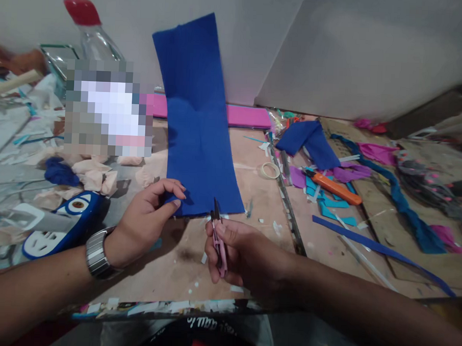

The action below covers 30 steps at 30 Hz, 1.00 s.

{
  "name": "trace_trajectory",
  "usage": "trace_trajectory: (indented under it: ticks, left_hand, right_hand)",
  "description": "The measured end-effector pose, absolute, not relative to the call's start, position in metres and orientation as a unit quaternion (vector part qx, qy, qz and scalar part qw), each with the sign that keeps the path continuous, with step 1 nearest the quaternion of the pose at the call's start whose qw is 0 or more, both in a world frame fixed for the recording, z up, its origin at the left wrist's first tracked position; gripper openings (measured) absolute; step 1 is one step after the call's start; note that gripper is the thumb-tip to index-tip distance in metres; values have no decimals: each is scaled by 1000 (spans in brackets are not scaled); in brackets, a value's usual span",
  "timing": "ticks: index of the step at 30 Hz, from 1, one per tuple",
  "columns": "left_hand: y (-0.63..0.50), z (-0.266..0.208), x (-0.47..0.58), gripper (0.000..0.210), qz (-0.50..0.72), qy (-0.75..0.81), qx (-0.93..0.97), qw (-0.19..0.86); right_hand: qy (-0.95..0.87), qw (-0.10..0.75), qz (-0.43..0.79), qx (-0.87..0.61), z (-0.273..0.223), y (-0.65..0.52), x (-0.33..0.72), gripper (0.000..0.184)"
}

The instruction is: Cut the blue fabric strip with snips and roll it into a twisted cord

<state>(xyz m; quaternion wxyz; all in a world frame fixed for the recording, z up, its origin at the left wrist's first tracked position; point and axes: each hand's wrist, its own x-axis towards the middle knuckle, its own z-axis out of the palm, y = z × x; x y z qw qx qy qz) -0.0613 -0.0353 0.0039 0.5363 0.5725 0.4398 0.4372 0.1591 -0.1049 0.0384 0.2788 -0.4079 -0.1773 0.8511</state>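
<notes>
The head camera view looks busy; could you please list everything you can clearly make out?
Long papery sheet: 1, blue, centre
Scissors: 1, pink, front centre
Flat pack: 1, pink, behind the sheet
Bottle: 1, clear, red cap, back left
Apparent power strip: 1, blue and white, left
Crumpled paper balls: several, peach, left
Tape ring: 1, pale, right of centre
Box cutter: 1, orange, right
Folded papery piece: 1, blue, back right
Narrow strip: 1, blue, front right
Crinkled strip: 1, teal, right
Small scraps: many, mixed colours, both sides
Metal watch: 1, silver, left wrist
Left hand: 1, at the sheet's corner
Right hand: 1, around scissors
</notes>
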Motion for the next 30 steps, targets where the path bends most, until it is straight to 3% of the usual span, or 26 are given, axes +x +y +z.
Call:
trace_trajectory:
  ticks: [30]
  left_hand:
    - [-35, 11, -59, 8, 436, 445, 586, 519]
  right_hand:
    - [-198, 268, 861, -384, 31, -106, 160, 28]
